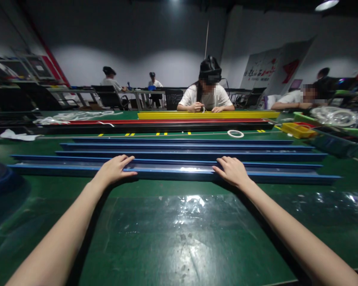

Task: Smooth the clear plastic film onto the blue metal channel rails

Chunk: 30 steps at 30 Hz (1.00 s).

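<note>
A long blue channel profile [173, 175] lies crosswise before me on the green table [155, 254]. Left of its middle, my left hand [115, 169] grips it, thumb at the near wall and fingers over the far rim. My right hand [233, 171] holds the same profile further right in a similar grasp, its fingertips bent over the edges. A glossy clear strip shows inside the channel between both hands. Just beyond lie more blue profiles [191, 155], parallel to this one. Clear plastic film [185, 212] covers part of the tabletop between my forearms.
Further back lie a red strip [173, 121], a black profile [167, 128] and a white ring [235, 134]. Across the table, a co-worker [207, 95] handles a yellow profile [209, 115]. Bins, including a yellow tray [296, 130], stand right; a dark blue round object [4, 194] sits left.
</note>
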Available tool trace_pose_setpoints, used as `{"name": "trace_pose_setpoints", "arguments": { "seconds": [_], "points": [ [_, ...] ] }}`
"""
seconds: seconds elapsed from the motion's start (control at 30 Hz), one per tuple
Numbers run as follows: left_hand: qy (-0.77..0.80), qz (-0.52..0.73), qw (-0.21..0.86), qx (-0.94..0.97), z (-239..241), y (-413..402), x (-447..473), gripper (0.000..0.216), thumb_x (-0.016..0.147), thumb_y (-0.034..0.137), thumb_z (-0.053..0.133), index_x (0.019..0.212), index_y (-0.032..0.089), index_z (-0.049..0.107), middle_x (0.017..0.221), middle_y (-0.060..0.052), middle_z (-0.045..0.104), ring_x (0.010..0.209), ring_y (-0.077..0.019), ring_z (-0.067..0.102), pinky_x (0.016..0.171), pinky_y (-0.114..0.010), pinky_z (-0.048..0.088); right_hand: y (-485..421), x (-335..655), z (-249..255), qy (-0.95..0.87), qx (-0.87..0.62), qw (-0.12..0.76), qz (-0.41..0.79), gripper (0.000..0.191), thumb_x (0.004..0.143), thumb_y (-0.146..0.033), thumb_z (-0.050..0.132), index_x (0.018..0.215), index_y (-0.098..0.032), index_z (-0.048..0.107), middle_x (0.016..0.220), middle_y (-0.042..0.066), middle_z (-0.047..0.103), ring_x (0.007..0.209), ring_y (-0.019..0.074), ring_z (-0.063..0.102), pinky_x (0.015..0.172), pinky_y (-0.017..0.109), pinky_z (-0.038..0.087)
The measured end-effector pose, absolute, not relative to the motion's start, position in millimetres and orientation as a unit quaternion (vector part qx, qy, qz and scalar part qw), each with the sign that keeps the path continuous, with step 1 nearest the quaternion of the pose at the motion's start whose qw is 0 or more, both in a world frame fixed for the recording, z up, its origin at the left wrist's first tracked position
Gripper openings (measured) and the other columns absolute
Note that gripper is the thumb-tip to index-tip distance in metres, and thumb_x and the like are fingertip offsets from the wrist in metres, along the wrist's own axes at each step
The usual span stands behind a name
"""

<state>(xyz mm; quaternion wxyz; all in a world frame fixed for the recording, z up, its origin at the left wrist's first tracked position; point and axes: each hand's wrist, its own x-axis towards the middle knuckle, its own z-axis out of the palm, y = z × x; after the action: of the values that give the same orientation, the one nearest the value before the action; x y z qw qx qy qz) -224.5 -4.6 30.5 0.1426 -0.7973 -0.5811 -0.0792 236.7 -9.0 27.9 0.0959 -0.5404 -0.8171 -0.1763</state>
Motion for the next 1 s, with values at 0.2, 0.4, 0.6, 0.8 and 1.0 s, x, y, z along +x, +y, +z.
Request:
{"name": "trace_pose_setpoints", "arguments": {
  "seconds": [0.2, 0.4, 0.6, 0.8, 1.0],
  "points": [
    [-0.609, -0.074, 0.118, -0.780, 28.9, -10.4, -240.8, 0.079, 0.071, 0.075, 0.032, 0.125, 0.019, 0.050, 0.121, -0.013, 0.054, 0.110, -0.0302, 0.050, 0.094, -0.041, 0.038, -11.0, 258.2, 26.7, -0.781, -0.586, 0.108, -0.187, 0.053, 0.091, -0.049, 0.022, 0.083, -0.016, 0.063, 0.081, 0.008, 0.066, 0.079, 0.0185, 0.060, 0.065, 0.028, 0.032],
    [-0.615, -0.075, 0.064, -0.782, 38.2, -16.1, -232.4, 0.080, 0.078, 0.070, 0.025, 0.130, 0.014, 0.046, 0.129, -0.015, 0.049, 0.119, -0.0298, 0.044, 0.100, -0.042, 0.033, -10.3, 248.8, 26.6, -0.765, -0.608, 0.108, -0.180, 0.047, 0.089, -0.042, 0.027, 0.077, -0.016, 0.065, 0.079, 0.008, 0.068, 0.075, 0.0185, 0.061, 0.058, 0.028, 0.028],
    [-0.543, -0.090, 0.066, -0.832, 53.2, -10.3, -168.3, 0.064, 0.087, 0.058, 0.018, 0.122, 0.018, 0.053, 0.122, -0.009, 0.056, 0.113, -0.0226, 0.049, 0.098, -0.037, 0.034, -11.1, 219.9, 32.0, -0.784, -0.590, 0.106, -0.162, 0.049, 0.088, -0.043, 0.027, 0.078, -0.014, 0.065, 0.079, 0.010, 0.068, 0.074, 0.0200, 0.062, 0.058, 0.028, 0.030],
    [-0.439, -0.110, 0.113, -0.884, 55.9, -9.0, -67.8, 0.048, 0.091, 0.048, 0.029, 0.122, 0.020, 0.052, 0.121, -0.007, 0.056, 0.110, -0.0201, 0.050, 0.095, -0.034, 0.034, -8.5, 172.5, 34.0, -0.809, -0.561, 0.112, -0.137, 0.051, 0.089, -0.045, 0.027, 0.083, -0.011, 0.065, 0.083, 0.013, 0.068, 0.076, 0.0223, 0.063, 0.062, 0.029, 0.036],
    [-0.446, -0.129, 0.173, -0.869, 28.1, -16.9, -17.4, 0.041, 0.093, 0.035, 0.029, 0.120, 0.018, 0.054, 0.125, -0.012, 0.053, 0.114, -0.0226, 0.049, 0.093, -0.036, 0.036, -1.2, 158.1, 29.9, -0.808, -0.558, 0.139, -0.126, 0.048, 0.091, -0.043, 0.025, 0.088, -0.013, 0.063, 0.089, 0.012, 0.067, 0.083, 0.0210, 0.060, 0.069, 0.029, 0.037]
  ]
}}
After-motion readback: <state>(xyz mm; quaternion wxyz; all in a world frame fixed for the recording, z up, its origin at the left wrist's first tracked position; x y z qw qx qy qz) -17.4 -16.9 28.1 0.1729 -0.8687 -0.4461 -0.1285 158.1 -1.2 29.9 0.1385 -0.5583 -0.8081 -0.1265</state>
